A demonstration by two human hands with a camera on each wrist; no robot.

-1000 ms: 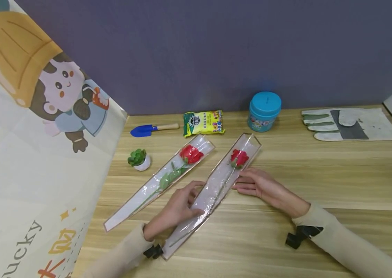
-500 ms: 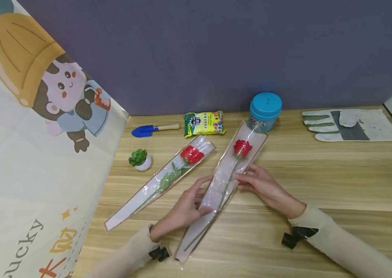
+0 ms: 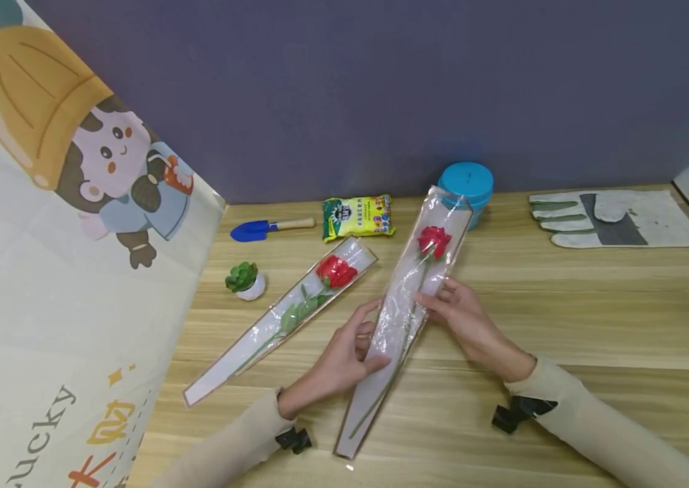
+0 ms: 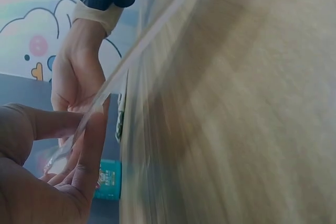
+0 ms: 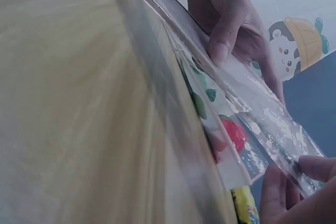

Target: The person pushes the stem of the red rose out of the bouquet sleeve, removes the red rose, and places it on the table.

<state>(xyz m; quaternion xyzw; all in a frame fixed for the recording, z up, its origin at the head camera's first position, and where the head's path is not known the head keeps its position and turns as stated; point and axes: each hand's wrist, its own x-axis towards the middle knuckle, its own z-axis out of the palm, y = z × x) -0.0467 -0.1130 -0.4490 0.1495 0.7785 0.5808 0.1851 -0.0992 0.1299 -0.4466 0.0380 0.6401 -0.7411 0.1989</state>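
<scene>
A single red rose in a clear, pale-backed sleeve [image 3: 399,312] slants between my two hands in the head view. My left hand [image 3: 344,356] grips its left edge along the lower half, thumb on top and fingers behind. On the right edge, just below the bloom, my right hand [image 3: 475,332] pinches the sleeve with the thumb in front. The left wrist view has the sleeve's edge raised over the tabletop between left thumb and fingers. A second sleeved rose [image 3: 283,322] lies flat on the table to the left, its leafy stem showing.
Along the back are a blue trowel [image 3: 249,230], a yellow-green packet [image 3: 358,215], a blue lidded tub [image 3: 466,181] and a work glove [image 3: 619,217]. A small potted succulent [image 3: 242,276] stands at the left. The dark wall [image 3: 381,95] rises behind the table.
Both hands have shifted the held rose up and rightward and turned it more upright. Its top now overlaps the blue tub. The second rose has not moved.
</scene>
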